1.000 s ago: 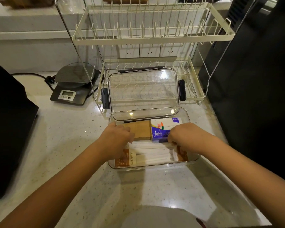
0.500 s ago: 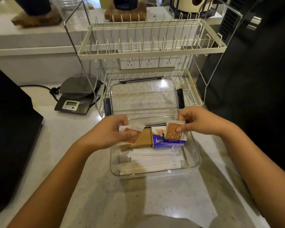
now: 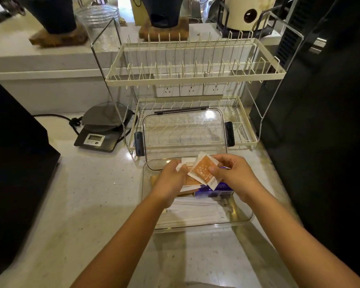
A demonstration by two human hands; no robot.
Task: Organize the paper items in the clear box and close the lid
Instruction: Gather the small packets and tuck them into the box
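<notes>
Big cream dish rack [image 3: 193, 80] at the back of the table [image 3: 92, 194], kitchen scale [image 3: 101, 129] to its left. The clear box [image 3: 240, 219] sits open in front, lid [image 3: 184, 132] propped against the rack. Above the box, left hand [image 3: 170, 179] and right hand [image 3: 235, 175] both pinch orange packets [image 3: 202, 170], overlapping between them; white sleeves [image 3: 193, 210] lie below.

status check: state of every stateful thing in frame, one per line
clear box: open, paper items inside
lid: off, leaning against dish rack
dish rack: both tiers empty
left hand: holding a packet
right hand: holding orange packet
kitchen scale: nothing on the platform, display blank
</notes>
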